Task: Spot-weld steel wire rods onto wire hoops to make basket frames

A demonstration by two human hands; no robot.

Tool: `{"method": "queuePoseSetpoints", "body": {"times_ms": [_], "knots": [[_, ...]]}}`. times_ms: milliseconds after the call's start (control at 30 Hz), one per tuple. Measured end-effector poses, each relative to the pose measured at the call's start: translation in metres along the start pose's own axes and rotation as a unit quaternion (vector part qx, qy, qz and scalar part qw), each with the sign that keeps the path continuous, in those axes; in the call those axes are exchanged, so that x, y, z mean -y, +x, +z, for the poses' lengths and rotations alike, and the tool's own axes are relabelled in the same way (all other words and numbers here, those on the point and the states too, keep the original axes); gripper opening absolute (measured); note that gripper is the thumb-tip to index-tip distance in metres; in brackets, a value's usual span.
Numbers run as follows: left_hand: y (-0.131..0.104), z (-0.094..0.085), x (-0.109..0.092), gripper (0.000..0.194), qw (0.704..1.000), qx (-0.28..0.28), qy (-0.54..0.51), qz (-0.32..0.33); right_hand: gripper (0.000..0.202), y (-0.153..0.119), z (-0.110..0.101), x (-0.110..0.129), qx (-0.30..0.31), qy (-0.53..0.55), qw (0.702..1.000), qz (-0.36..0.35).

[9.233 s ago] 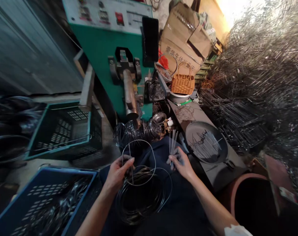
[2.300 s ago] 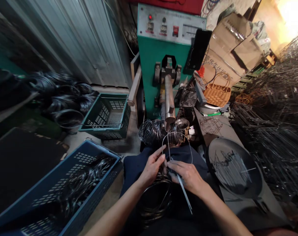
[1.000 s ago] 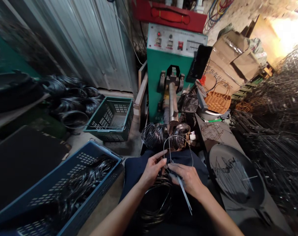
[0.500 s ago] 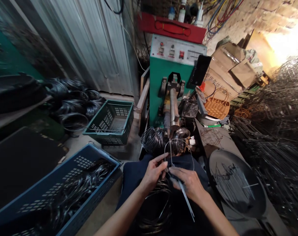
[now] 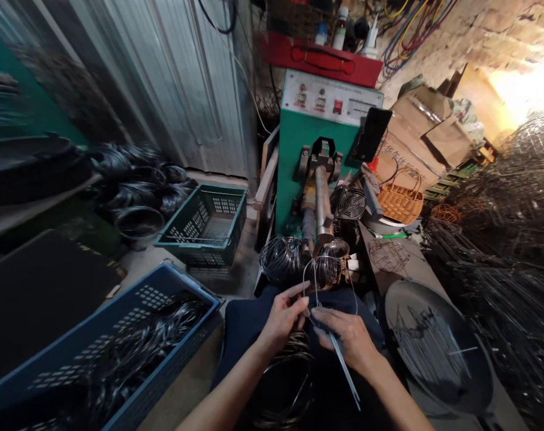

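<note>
A bent wire frame [image 5: 316,276] stands up between my hands, below the electrode arms of a green machine [image 5: 294,149]. My left hand [image 5: 284,314] pinches the left side of the frame, its index finger stretched along the wire. In my right hand [image 5: 344,334] are the frame's lower part and a few straight metal rods [image 5: 348,376], which slant down to the right. Where the fingertips meet the wire is small and partly hidden. Wire rings [image 5: 283,407] lie on my lap beneath the hands.
Coiled wire pieces [image 5: 281,258] sit under the machine's arms. On the right, a round pan [image 5: 470,353] holds short rods. To the left are a blue crate [image 5: 164,269] with wire pieces and a green crate [image 5: 200,245]. A wicker basket [image 5: 400,203] stands behind the pan.
The view has shifted slightly, so the machine and crates appear a little lower and further right. Both hands keep their hold on the wire and rods.
</note>
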State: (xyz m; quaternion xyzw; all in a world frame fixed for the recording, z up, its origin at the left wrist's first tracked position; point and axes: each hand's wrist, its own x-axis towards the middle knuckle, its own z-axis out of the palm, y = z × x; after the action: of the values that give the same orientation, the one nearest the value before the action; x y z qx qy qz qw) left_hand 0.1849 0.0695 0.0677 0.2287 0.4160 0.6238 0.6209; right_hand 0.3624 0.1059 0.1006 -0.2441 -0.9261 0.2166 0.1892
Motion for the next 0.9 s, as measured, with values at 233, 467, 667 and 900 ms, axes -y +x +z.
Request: {"method": "queuePoseSetpoints", "body": {"times_ms": [233,467,667,900], "knots": [[0.000,-0.002,0.004,0.063,1.000,0.001,0.017,-0.005,0.037,-0.005,0.000,-0.001,0.017,-0.009,1.000,0.020],[0.040,-0.013,-0.013,0.067,0.998,-0.009,0.064,0.008,0.023,0.021,-0.002,-0.020,-0.032,-0.081,0.996,0.026],[0.098,-0.016,-0.040,0.063,0.996,-0.008,0.062,0.069,0.014,0.068,-0.019,-0.051,-0.065,-0.167,0.984,0.021],[0.122,-0.014,-0.049,0.056,0.994,-0.004,0.064,0.091,0.014,0.085,-0.021,-0.073,-0.098,-0.126,0.987,0.021]]}}
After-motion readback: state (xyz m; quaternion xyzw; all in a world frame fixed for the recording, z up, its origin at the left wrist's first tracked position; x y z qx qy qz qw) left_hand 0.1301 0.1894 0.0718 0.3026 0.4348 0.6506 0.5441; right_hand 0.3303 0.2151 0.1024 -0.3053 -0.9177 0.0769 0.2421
